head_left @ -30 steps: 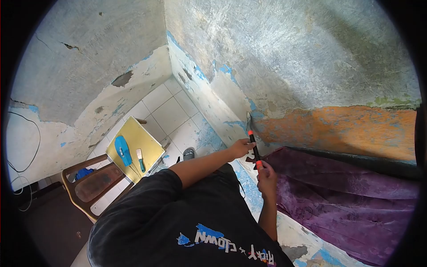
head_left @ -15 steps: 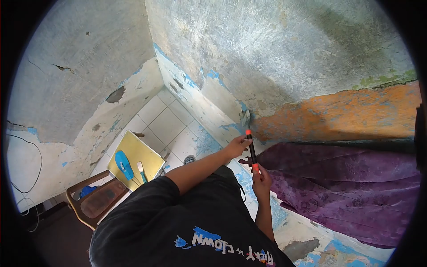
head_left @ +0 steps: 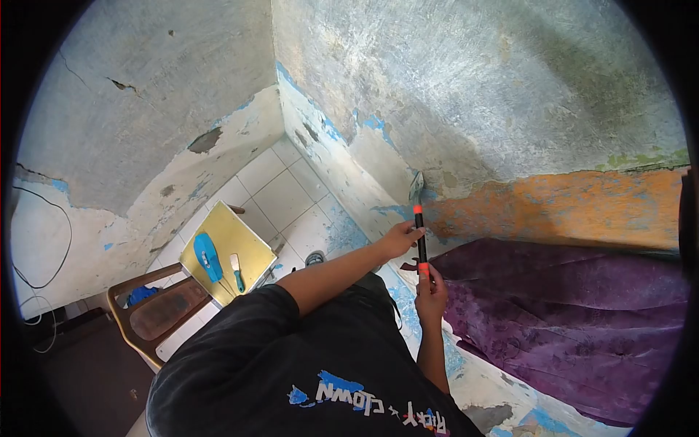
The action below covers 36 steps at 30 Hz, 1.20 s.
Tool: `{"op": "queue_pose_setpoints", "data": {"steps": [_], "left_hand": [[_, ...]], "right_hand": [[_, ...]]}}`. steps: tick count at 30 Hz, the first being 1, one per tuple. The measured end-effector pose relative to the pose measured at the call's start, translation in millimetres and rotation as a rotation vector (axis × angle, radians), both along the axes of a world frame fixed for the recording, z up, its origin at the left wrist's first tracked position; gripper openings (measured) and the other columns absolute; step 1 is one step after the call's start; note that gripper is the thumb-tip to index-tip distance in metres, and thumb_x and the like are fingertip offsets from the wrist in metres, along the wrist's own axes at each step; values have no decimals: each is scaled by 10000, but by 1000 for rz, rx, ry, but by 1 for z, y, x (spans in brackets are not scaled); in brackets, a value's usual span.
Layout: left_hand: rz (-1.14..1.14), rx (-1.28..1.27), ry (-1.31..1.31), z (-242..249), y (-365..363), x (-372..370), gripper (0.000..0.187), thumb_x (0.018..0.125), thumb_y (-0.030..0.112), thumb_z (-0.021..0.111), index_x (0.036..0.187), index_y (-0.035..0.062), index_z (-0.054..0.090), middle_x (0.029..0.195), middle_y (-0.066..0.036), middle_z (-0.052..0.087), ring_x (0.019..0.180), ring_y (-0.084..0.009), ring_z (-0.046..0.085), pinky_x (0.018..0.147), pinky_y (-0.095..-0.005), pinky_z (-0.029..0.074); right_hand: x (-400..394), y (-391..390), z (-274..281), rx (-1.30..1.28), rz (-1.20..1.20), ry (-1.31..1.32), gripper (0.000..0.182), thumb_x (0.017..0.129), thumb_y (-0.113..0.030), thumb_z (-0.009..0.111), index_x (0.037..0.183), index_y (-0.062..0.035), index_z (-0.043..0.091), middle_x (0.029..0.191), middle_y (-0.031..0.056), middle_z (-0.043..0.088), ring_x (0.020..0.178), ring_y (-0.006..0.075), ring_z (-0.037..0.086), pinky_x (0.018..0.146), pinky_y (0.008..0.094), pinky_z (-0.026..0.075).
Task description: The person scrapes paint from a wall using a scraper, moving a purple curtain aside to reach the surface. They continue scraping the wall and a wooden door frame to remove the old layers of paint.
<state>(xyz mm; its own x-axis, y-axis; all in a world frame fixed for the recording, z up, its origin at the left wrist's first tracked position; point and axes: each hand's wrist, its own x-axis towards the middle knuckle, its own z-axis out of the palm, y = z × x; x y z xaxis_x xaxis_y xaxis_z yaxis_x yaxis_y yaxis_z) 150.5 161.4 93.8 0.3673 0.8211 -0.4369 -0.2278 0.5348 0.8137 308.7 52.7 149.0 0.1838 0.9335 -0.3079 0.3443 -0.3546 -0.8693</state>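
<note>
Both my hands grip a long scraper [head_left: 421,247] with a black handle, orange bands and a narrow metal head. My left hand [head_left: 403,239] is closed around the handle near the head, with the fingertips at the upper shaft. Lower down, my right hand [head_left: 431,293] wraps the orange-banded end. The metal head rests against the peeling lower wall [head_left: 397,191], where grey plaster meets white and blue paint patches. To the right of the head runs an orange-painted band [head_left: 553,211].
A yellow-topped seat [head_left: 240,251] at left carries a blue tool [head_left: 207,256] and a putty knife [head_left: 237,273]. Its brown chair back [head_left: 124,331] faces the lower left. Purple cloth [head_left: 561,313] covers something at right. White floor tiles [head_left: 280,197] lie in the corner.
The view has shifted, so the wall corner and seat appear further right. The scraper stands more upright in view, with both hands still on its handle.
</note>
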Motion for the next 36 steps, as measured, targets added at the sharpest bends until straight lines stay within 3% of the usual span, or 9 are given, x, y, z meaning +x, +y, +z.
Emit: {"op": "queue_pose_setpoints", "data": {"steps": [7, 10, 13, 16, 20, 23, 28, 31, 36], "left_hand": [[-8, 170, 83, 1, 2, -4, 362, 982, 425, 543, 1176, 122, 583, 957, 6, 601, 890, -123, 555, 721, -304, 448], [24, -5, -16, 14, -6, -2, 358, 989, 427, 525, 1176, 125, 563, 936, 12, 591, 870, -116, 542, 713, -297, 442], [41, 71, -22, 6, -6, -3, 367, 994, 431, 505, 1187, 121, 543, 936, 9, 592, 861, -119, 538, 716, -295, 448], [-37, 104, 74, 3, -7, -3, 399, 998, 439, 488, 1243, 127, 538, 937, 9, 593, 876, -118, 543, 718, -294, 453], [101, 60, 24, 5, -4, -1, 421, 1000, 415, 500, 1306, 129, 539, 916, 5, 582, 867, -115, 553, 705, -279, 448], [131, 93, 41, -3, 5, -9, 434, 1003, 404, 498, 1338, 130, 532, 916, -1, 584, 852, -115, 557, 699, -275, 448], [-11, 128, 2, -26, -5, 7, 432, 1001, 395, 512, 1339, 127, 538, 921, -10, 590, 856, -114, 550, 720, -292, 460], [129, 41, 54, 3, -4, -3, 425, 997, 372, 535, 1330, 109, 545, 914, -14, 584, 870, -114, 541, 765, -298, 460], [13, 159, 160, -16, -1, -5, 436, 995, 371, 541, 1337, 100, 541, 919, -21, 584, 871, -119, 532, 806, -293, 445]], "right_hand": [[-21, -3, 12, 10, -34, 28, 335, 972, -182, 587, 1257, -7, 587, 669, -41, 519, 568, 25, 431, 508, 221, 330], [-22, -10, -7, 77, -41, -28, 340, 975, -182, 585, 1269, -12, 578, 681, -39, 523, 576, 27, 432, 519, 217, 332], [-26, -12, -20, 102, -44, -4, 344, 980, -181, 581, 1285, -22, 570, 687, -43, 522, 584, 24, 429, 531, 212, 333], [-22, -17, -22, 127, -34, 76, 346, 985, -180, 570, 1294, -25, 563, 711, -35, 527, 589, 26, 429, 533, 215, 337], [-29, 1, -21, 119, -19, 43, 342, 983, -178, 571, 1286, -18, 572, 708, -38, 511, 600, 36, 439, 539, 223, 347], [-33, 7, -31, 124, -21, 95, 339, 977, -145, 571, 1280, 6, 556, 834, 26, 635, 586, 20, 445, 481, 196, 340], [-18, -12, -33, 110, -37, 53, 359, 983, -185, 582, 1283, 10, 555, 674, -47, 518, 536, 21, 414, 470, 208, 305], [-32, 4, -18, 65, -39, -2, 342, 984, -209, 572, 1265, -15, 591, 652, -51, 462, 576, 38, 404, 518, 233, 312], [-29, -10, -33, 116, -61, 0, 353, 987, -167, 561, 1307, -19, 552, 677, -52, 502, 550, 18, 403, 490, 211, 303]]}}
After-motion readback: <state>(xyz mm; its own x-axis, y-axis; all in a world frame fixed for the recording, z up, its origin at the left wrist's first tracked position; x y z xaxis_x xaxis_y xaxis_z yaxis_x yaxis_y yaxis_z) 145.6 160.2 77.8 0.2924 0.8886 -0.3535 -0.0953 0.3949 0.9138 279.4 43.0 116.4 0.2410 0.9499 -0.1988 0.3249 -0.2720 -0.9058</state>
